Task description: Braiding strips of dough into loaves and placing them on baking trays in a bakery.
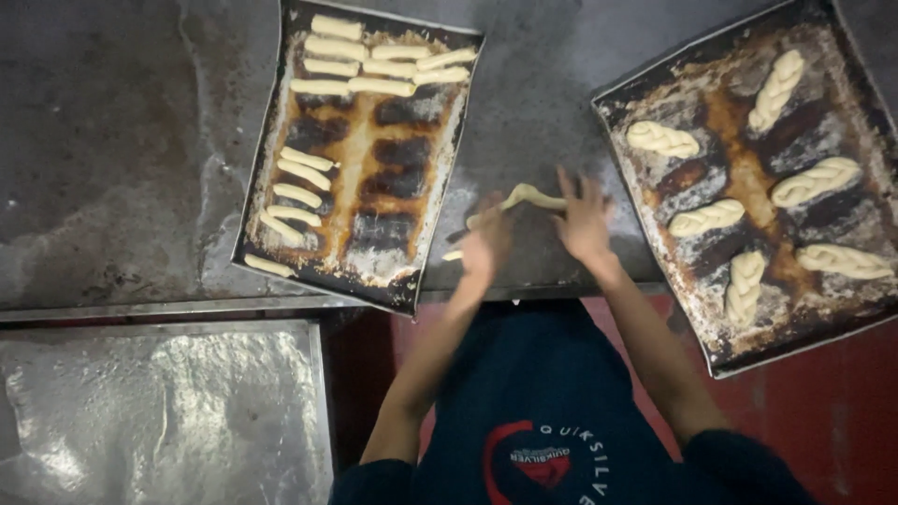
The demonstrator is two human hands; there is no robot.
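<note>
2 baking trays [360, 281] on the bench, 6 braided dough pieces [662, 139], about 16 dough sticks [323, 86], 1 dough strand [528, 196], 2 hands [582, 223].

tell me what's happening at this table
A person is working a dough strip between both hands on the metal table: left hand, right hand. The left tray holds plain dough sticks, and the right tray holds six braids.
</note>
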